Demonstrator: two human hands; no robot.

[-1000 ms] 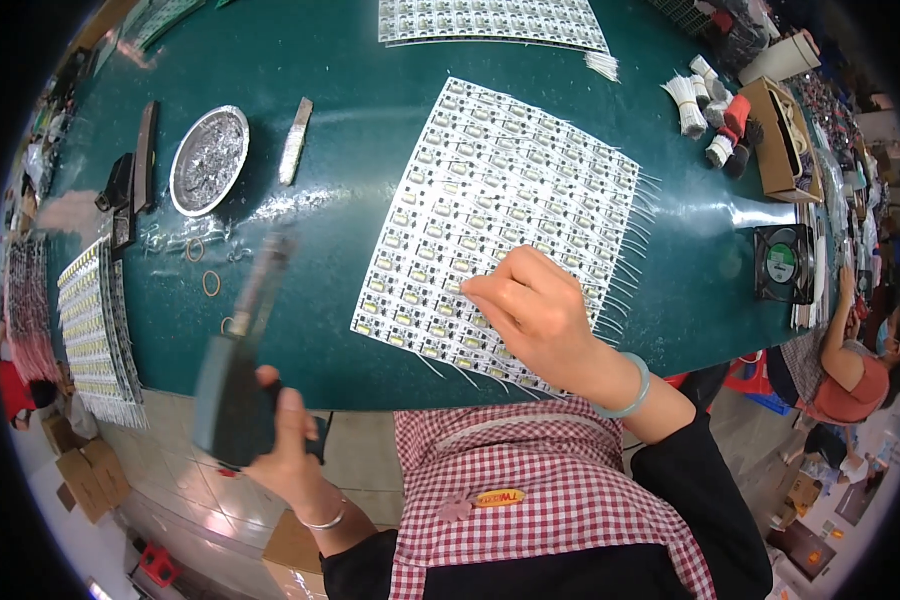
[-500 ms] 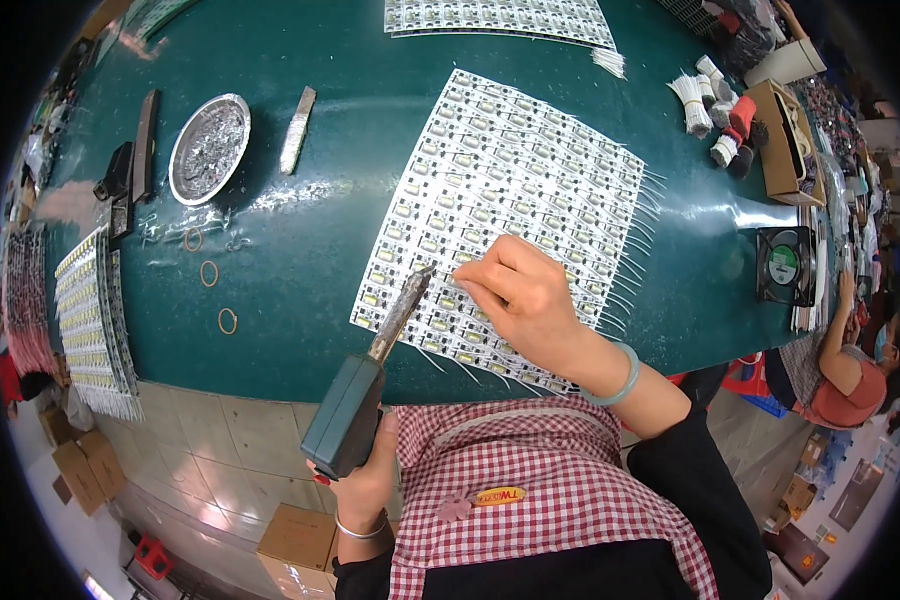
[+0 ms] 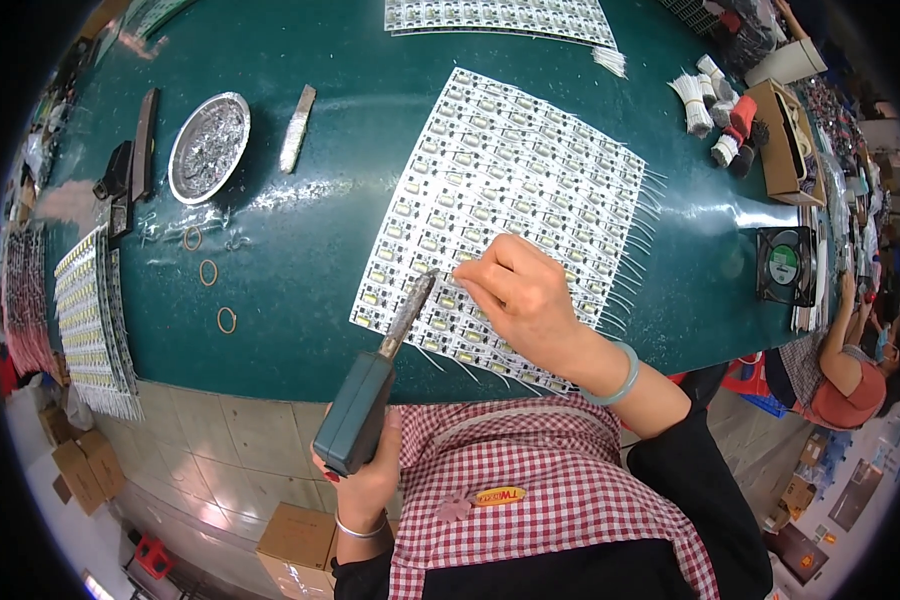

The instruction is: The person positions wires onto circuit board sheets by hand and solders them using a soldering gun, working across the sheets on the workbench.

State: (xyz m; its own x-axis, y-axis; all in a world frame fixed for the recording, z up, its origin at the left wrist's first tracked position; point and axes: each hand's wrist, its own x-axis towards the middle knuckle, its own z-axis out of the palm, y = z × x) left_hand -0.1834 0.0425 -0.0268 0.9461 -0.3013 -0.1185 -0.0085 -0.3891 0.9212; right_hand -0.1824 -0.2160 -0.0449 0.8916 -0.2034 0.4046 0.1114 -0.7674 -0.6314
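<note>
My left hand (image 3: 368, 470) is wrapped round the green body of a soldering iron (image 3: 355, 408). Its long, tin-smeared metal tip rests over a white sheet of LED circuit boards (image 3: 515, 170) and ends near the sheet's lower middle. Just right of that tip, my right hand (image 3: 515, 295) is closed in a pinch, thumb against forefinger, low over the boards. Whatever sits between those fingertips is too small to make out. Thin white wires (image 3: 620, 295) stick out from the sheet's right and near edges.
Left on the green table (image 3: 300, 240) are a metal bowl of solder scraps (image 3: 210, 150), a solder-coated bar (image 3: 296, 130), rubber bands (image 3: 208, 273) and stacked boards (image 3: 92, 320). Wire bundles (image 3: 692, 105), a cardboard box (image 3: 778, 145) and a small fan (image 3: 785, 265) stand right. Another person (image 3: 850, 385) sits beyond.
The soldering iron has swung slightly right and steeper, its body shifting right with my left hand, and its tip has edged toward my right fingertips. My right hand has stayed almost still.
</note>
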